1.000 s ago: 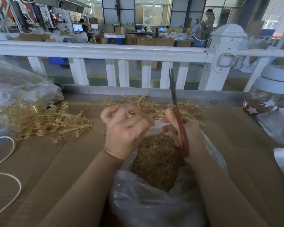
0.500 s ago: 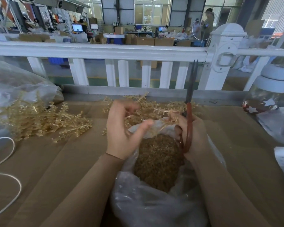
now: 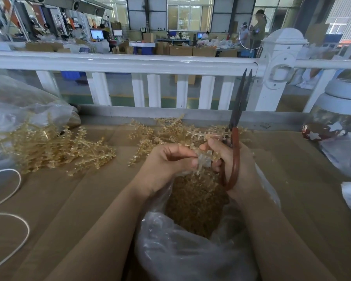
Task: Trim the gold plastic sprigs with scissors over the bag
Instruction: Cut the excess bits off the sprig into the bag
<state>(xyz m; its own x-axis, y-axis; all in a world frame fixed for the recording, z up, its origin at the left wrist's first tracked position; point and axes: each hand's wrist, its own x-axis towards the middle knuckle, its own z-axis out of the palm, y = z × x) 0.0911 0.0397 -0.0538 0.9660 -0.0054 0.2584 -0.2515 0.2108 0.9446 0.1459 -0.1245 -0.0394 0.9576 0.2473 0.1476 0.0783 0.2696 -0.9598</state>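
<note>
Both hands work over the open bag point(image 3: 190, 250): the left hand point(image 3: 164, 167) pinches a gold sprig point(image 3: 204, 159), and the right hand point(image 3: 231, 165) grips the scissors point(image 3: 236, 126), blades up. A slack pinch could let the sprig twist, and cut bits might fly past the bag's mouth.

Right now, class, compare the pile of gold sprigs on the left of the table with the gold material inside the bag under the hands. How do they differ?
1. The left pile holds whole branching sprigs; the bag's contents are fine loose bits.
2. The left pile looks pale gold; the bag's contents look darker and browner.
3. The left pile lies spread on the table; the bag's contents sit enclosed in the clear bag.

Both look like the same gold plastic.
</note>
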